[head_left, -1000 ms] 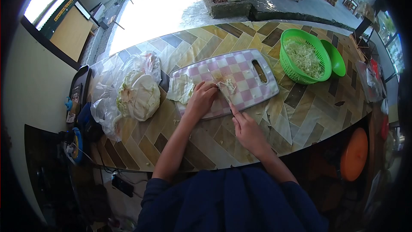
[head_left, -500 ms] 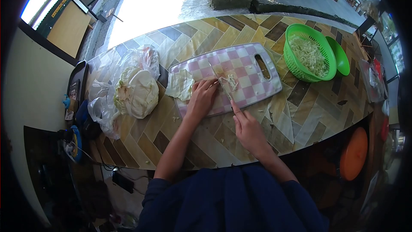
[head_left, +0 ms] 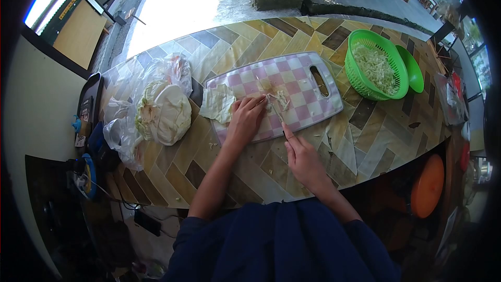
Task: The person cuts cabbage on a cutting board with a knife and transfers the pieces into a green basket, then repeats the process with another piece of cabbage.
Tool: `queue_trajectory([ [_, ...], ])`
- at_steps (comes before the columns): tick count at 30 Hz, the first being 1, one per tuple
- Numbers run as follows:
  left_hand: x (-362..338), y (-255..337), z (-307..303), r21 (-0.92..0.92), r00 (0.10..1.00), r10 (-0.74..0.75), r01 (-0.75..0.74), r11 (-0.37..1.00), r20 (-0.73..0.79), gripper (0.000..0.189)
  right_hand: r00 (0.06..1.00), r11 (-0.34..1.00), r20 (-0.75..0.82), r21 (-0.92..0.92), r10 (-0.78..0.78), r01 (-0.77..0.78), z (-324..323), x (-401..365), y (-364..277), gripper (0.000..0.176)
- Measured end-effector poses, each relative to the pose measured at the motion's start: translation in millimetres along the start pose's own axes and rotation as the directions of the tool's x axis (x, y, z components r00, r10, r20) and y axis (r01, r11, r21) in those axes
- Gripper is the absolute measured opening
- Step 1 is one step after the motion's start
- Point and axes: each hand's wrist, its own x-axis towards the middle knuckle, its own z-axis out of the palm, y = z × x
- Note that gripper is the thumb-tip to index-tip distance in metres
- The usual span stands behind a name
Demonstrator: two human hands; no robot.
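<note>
My right hand [head_left: 304,161] grips a knife [head_left: 275,108] by its handle, index finger stretched along the top. The blade lies across a pink-and-white checkered cutting board [head_left: 300,75], right beside the fingertips of my left hand [head_left: 247,119]. Those fingers are bent and pressed together on cabbage, mostly hidden under them. A flat pale cabbage leaf [head_left: 217,103] sticks out to the left of that hand, over the board's left edge. Thin cabbage shreds [head_left: 283,100] lie just right of the blade.
Left of the board, a cut cabbage [head_left: 168,114] rests on a clear plastic bag [head_left: 119,125]. At the right stands a green basket [head_left: 360,81] of shredded cabbage [head_left: 377,68], with a green bowl [head_left: 414,70] against it. An orange stool [head_left: 428,185] is below the table's right edge.
The knife blade has shifted slightly at the fingertips, its angle a little different. My left hand stays on the cabbage, and the other things keep their places.
</note>
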Motion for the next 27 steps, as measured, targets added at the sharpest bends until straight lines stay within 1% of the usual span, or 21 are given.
queue_trajectory([
  [6, 0.1, 0.0, -0.6, -0.026, 1.000, -0.010, 0.010, 1.000, 0.007, 0.027, 0.999, 0.999, 0.001, -0.012, -0.041, 0.041, 6.0, 4.5, 1.6, 0.053],
  [9, 0.9, -0.6, -1.1, -0.030, 1.000, -0.010, 0.010, 1.000, 0.003, 0.026, 1.000, 0.997, 0.006, -0.067, -0.024, 0.024, 10.6, 9.7, 1.2, 0.053],
  [15, -0.1, -0.8, 0.8, -0.027, 1.000, -0.014, 0.014, 1.000, -0.007, 0.024, 0.996, 0.996, -0.038, -0.047, -0.076, 0.074, 20.4, 39.4, 13.0, 0.054],
  [18, 0.9, 1.9, 0.0, -0.003, 0.999, -0.027, 0.027, 1.000, -0.019, 0.024, 0.997, 0.995, -0.035, -0.069, -0.070, 0.067, 19.9, 30.9, 14.8, 0.053],
  [21, 0.4, 6.0, 3.0, 0.028, 0.998, -0.049, 0.051, 0.998, -0.044, 0.023, 0.995, 0.995, -0.042, -0.058, -0.088, 0.085, 7.6, 16.7, 17.2, 0.052],
  [24, -0.5, 7.0, 9.9, 0.053, 0.997, -0.054, 0.057, 0.997, -0.053, 0.025, 0.991, 0.992, -0.062, 0.049, -0.117, 0.120, 1.2, 21.2, 25.1, 0.051],
  [27, -2.8, 4.5, 10.3, 0.075, 0.998, -0.045, 0.048, 0.996, -0.045, 0.027, 0.986, 0.985, -0.078, 0.078, -0.148, 0.154, 2.3, 22.6, 23.1, 0.051],
])
